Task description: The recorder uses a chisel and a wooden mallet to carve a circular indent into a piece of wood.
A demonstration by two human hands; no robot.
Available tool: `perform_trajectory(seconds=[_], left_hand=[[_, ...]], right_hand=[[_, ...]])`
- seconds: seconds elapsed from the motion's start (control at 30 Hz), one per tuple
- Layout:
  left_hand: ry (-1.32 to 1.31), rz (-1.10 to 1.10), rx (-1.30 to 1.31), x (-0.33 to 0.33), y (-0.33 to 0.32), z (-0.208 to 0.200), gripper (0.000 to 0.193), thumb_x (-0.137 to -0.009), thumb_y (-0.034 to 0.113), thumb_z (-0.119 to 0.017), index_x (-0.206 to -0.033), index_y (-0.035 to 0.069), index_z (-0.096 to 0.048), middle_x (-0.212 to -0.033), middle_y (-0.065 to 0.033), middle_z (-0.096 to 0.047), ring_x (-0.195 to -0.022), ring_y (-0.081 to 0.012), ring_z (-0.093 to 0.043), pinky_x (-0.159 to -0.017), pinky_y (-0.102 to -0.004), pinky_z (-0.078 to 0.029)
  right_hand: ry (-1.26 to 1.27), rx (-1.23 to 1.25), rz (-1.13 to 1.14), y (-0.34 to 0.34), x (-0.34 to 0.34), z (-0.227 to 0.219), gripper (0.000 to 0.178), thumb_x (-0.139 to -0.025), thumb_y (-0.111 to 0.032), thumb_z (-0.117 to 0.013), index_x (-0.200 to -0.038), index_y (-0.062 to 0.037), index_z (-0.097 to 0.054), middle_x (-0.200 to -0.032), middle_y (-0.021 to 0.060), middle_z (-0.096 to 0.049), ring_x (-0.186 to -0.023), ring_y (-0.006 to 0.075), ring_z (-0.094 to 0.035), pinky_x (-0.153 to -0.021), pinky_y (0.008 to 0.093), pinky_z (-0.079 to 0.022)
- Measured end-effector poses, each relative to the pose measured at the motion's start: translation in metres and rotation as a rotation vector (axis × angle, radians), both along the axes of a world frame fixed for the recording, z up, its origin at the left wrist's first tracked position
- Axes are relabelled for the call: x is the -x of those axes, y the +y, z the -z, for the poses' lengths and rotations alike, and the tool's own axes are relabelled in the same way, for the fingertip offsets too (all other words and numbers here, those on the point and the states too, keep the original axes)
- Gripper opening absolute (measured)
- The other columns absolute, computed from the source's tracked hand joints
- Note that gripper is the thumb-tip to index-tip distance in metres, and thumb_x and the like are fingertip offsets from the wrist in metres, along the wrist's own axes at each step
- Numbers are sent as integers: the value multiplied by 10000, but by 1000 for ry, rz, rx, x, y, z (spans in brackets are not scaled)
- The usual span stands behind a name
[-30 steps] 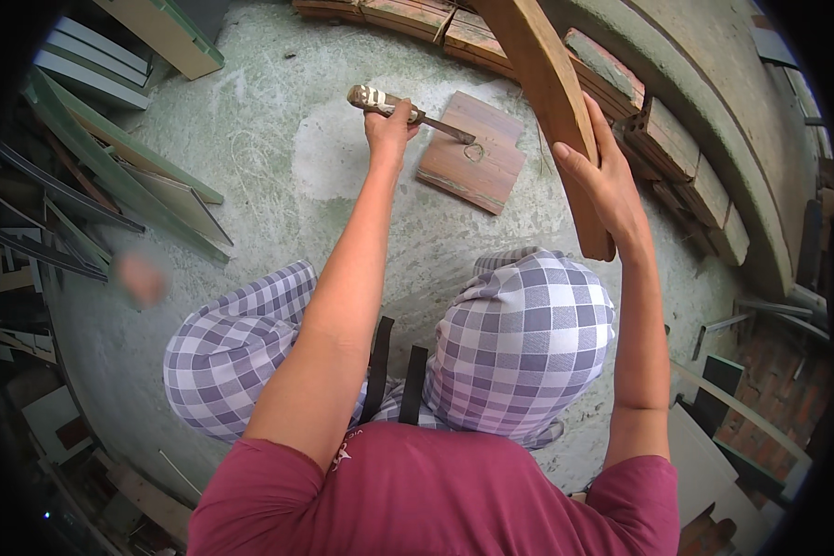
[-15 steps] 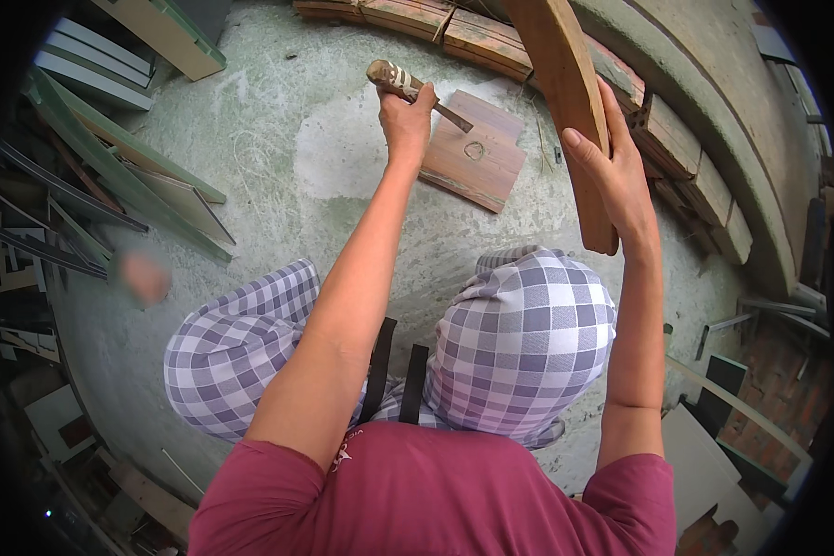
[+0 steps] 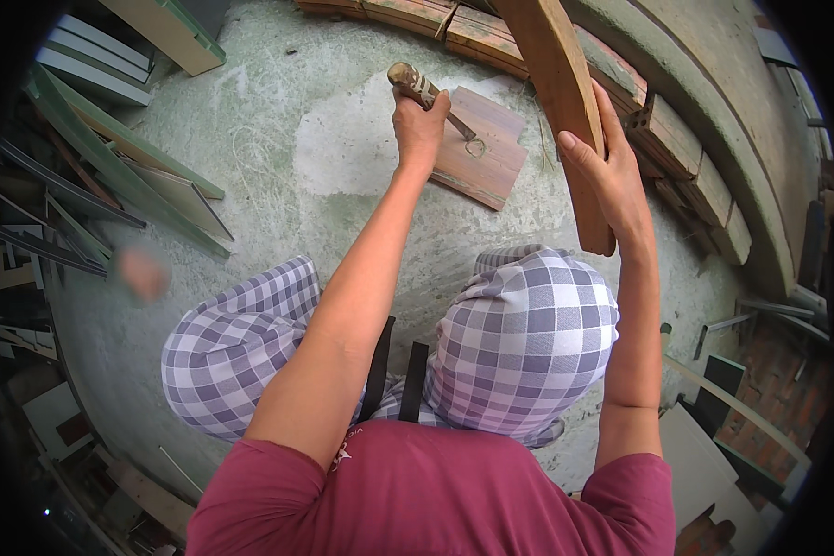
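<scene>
My left hand (image 3: 420, 139) is wrapped round a chisel (image 3: 411, 82) with a worn wooden handle and pale bands. Its narrow dark blade slants down to the edge of a small circular mark (image 3: 475, 147) on a flat reddish-brown board (image 3: 491, 176). That board lies on the concrete in front of my knees. On the right, my right hand (image 3: 616, 185) grips a thick wooden bar (image 3: 565, 79), thumb on its near face and fingers behind. The bar stands raised and tilted, its far end running out of the top of the view.
Beyond the board, stacked planks (image 3: 491, 42) run in a row along a raised concrete edge (image 3: 695, 83). Panels and strips (image 3: 125, 153) lean at the left. More offcuts (image 3: 713, 454) lie at the lower right. My checked trouser knees (image 3: 528, 334) flank the near floor.
My left hand has shifted right, bringing the chisel's tip from beyond the circular mark to its edge. My right hand and the wooden bar have barely moved.
</scene>
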State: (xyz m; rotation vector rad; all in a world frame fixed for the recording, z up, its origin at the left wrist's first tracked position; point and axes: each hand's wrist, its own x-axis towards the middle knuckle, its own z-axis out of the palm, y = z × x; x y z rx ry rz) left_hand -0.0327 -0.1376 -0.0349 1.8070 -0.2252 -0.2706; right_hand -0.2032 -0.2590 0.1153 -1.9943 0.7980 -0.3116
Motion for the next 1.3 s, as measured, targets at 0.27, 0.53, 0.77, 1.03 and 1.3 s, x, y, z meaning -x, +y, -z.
perform_trajectory(seconds=[0.27, 0.53, 0.77, 1.03, 1.3], left_hand=[[-144, 53, 4, 13, -6, 0, 430, -757, 205, -693, -1024, -16, -439, -877, -196, -603, -806, -367, -611, -737, -429, -482], [-205, 51, -41, 19, -15, -1, 410, -771, 211, -676, -1064, 22, -462, -951, -179, -603, -879, -397, -590, -782, -458, -460], [-581, 71, -175, 5, -5, 33, 425, -756, 178, -673, -1072, -10, -459, -962, -212, -572, -912, -402, -566, -809, -449, -453], [-293, 9, -2, 17, -18, 1, 365, -760, 196, -667, -991, 3, -460, -914, -203, -582, -857, -364, -599, -772, -430, -473], [-196, 17, -112, 17, -12, -9, 359, -755, 209, -675, -969, 19, -459, -852, -180, -608, -781, -359, -621, -739, -427, -488]], right_hand=[[-182, 285, -192, -25, -46, -65, 799, -755, -509, -663, -1383, -93, -398, -1190, 174, -565, -1049, 259, -568, -881, 355, -460], [283, 731, -575, 3, -80, -37, 679, -790, -382, -676, -1388, -236, -387, -1040, 195, -585, -907, 300, -625, -777, 390, -523], [-67, 782, -641, 33, -93, -68, 681, -790, -286, -661, -1391, -335, -347, -917, 183, -585, -835, 333, -633, -668, 431, -534], [330, 777, -572, 1, -83, -19, 717, -754, -360, -629, -1406, -289, -340, -920, 193, -620, -772, 333, -647, -694, 437, -541], [-2, 478, -366, 25, -98, -108, 811, -761, -325, -667, -1447, -172, -260, -1239, 224, -519, -1009, 318, -592, -830, 379, -477]])
